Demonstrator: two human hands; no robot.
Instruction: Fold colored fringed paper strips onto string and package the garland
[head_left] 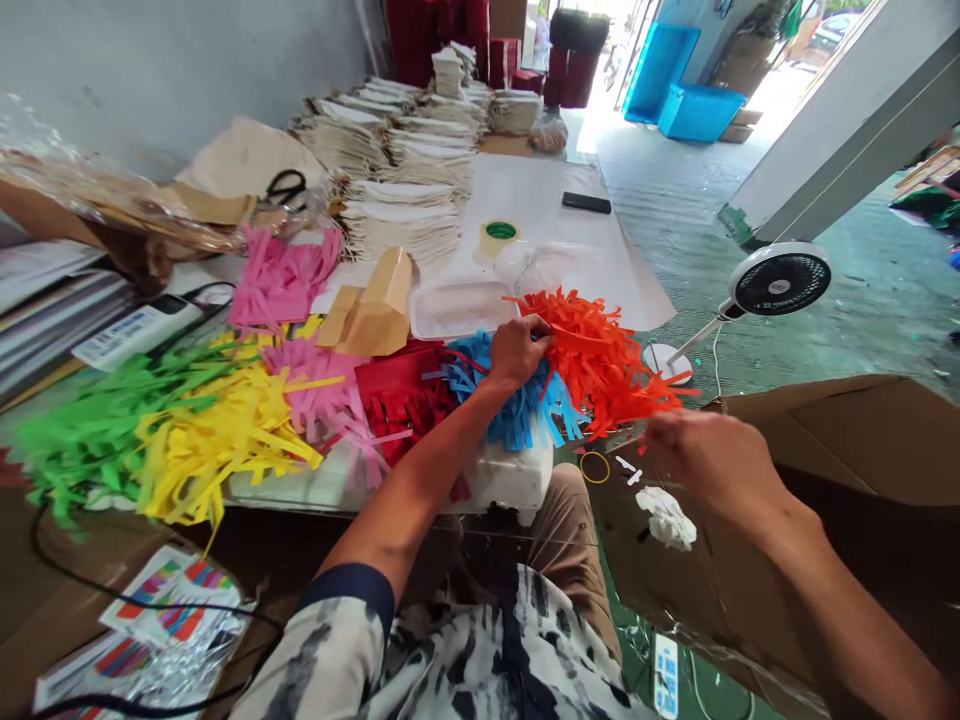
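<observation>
Right hand [720,470] near shredded orange paper fringe [600,360], left hand [520,352] pinching it

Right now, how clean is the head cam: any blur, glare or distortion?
Head view: doorway blown out by glare; wide-angle bowing bends the pillar near the edge; right hand looks slightly soft; left hand and orange paper strips look fairly sharp.
</observation>
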